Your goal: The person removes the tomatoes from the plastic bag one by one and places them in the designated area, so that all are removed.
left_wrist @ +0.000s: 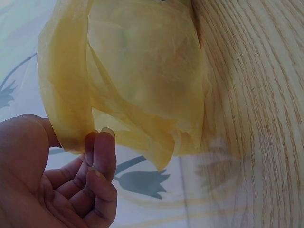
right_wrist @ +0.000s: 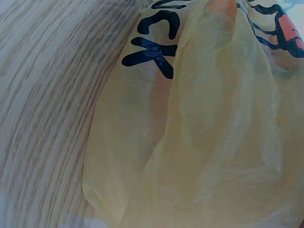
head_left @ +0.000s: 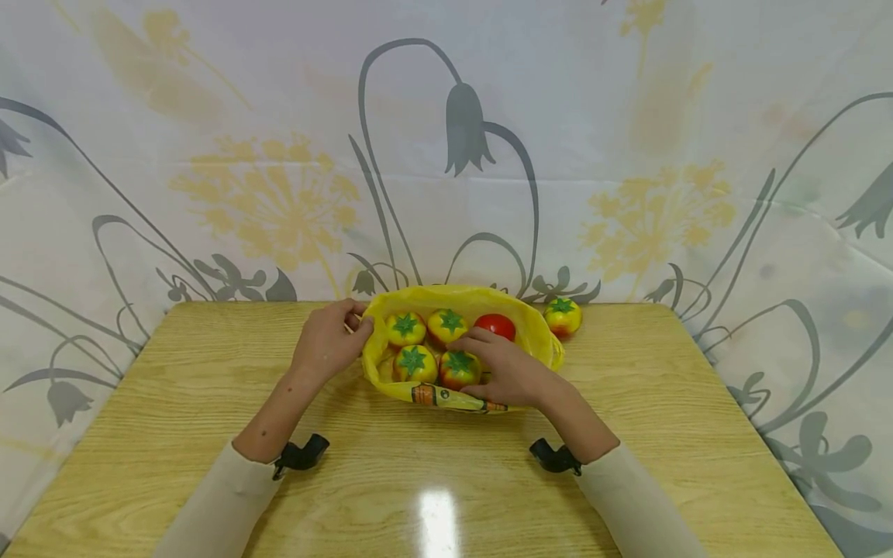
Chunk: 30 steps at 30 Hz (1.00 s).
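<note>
A yellow plastic bag (head_left: 371, 370) lies with its mouth spread, holding several yellow-red fruits (head_left: 412, 364) with green star-shaped tops and a plain red fruit (head_left: 495, 325). At the bag's left edge, my left hand (head_left: 328, 337) pinches the rim; the left wrist view shows the thumb and fingers (left_wrist: 104, 152) on the yellow film (left_wrist: 66, 85). My right hand (head_left: 512, 370) reaches in over the right side, fingers and thumb around the front right fruit (head_left: 456, 372). Only the bag's printed outside (right_wrist: 213, 118) fills the right wrist view; the right hand is hidden there.
One more yellow-red fruit (head_left: 562, 317) sits outside the bag, at the back right of the wooden table (head_left: 432, 465). Behind the table hangs a pale cloth (head_left: 418, 194) with grey and yellow flower prints.
</note>
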Tool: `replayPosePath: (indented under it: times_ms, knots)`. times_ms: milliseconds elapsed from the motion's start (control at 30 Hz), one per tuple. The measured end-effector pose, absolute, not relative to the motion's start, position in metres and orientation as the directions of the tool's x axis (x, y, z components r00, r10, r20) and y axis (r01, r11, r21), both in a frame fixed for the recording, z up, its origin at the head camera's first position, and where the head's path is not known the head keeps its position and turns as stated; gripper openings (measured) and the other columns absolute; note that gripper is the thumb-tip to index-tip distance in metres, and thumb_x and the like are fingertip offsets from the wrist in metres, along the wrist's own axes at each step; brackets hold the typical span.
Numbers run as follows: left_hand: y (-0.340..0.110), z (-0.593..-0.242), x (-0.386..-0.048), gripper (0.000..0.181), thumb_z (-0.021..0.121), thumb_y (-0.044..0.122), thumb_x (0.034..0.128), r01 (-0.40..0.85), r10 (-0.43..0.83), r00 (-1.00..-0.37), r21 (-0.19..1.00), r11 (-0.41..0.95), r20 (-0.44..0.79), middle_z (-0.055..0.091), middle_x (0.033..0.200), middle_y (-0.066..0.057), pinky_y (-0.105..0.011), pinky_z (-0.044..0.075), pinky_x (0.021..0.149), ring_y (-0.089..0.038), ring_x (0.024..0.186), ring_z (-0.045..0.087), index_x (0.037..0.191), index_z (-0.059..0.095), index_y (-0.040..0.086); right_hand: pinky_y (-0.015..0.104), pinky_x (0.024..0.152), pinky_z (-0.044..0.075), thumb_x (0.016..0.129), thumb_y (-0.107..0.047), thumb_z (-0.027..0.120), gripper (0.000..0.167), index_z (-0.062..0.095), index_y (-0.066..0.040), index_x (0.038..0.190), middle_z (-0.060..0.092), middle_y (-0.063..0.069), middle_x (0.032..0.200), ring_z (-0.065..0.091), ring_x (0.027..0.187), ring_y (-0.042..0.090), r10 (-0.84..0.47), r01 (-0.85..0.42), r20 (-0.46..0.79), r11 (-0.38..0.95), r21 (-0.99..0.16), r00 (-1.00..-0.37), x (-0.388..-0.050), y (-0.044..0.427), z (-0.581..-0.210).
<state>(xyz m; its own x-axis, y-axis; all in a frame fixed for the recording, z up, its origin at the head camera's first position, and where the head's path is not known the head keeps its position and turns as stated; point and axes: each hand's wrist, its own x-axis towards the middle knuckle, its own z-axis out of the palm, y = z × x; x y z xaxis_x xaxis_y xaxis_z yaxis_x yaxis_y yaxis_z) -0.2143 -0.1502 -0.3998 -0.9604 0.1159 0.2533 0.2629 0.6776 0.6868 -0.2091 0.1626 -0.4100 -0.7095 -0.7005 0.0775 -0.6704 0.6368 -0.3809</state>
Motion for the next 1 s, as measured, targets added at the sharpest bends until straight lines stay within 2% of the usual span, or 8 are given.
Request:
replayPosePath:
  times_ms: [533,1000]
  knots:
    - [-0.151,-0.400,-0.214,0.034,0.064,0.022,0.1043,0.253,0.111,-0.963,0.688,0.680,0.245,0.073,0.094,-0.013,-0.034,0.051,0.055,-0.014,0.058,0.062,0.127,0.072,-0.002,0.046,0.106,0.052,0.092,-0.027,0.085,0.062,0.061,-0.009,0.146,0.059,0.010,0.144,0.060,0.126,0.027,-0.685,-0.662,0.089,0.652,-0.370,-0.723,-0.207,0.167,-0.403]
    - [-0.151,-0.401,-0.215,0.032,0.064,0.019,0.1040,0.261,0.112,-0.960,0.680,0.686,0.255,0.072,0.094,-0.014,-0.033,0.050,0.056,-0.017,0.062,0.062,0.125,0.073,-0.003,0.049,0.109,0.049,0.090,-0.026,0.088,0.063,0.062,-0.007,0.144,0.060,0.009,0.141,0.057,0.131,0.030,-0.672,-0.683,0.191,0.615,-0.393,-0.715,-0.205,0.179,-0.389]
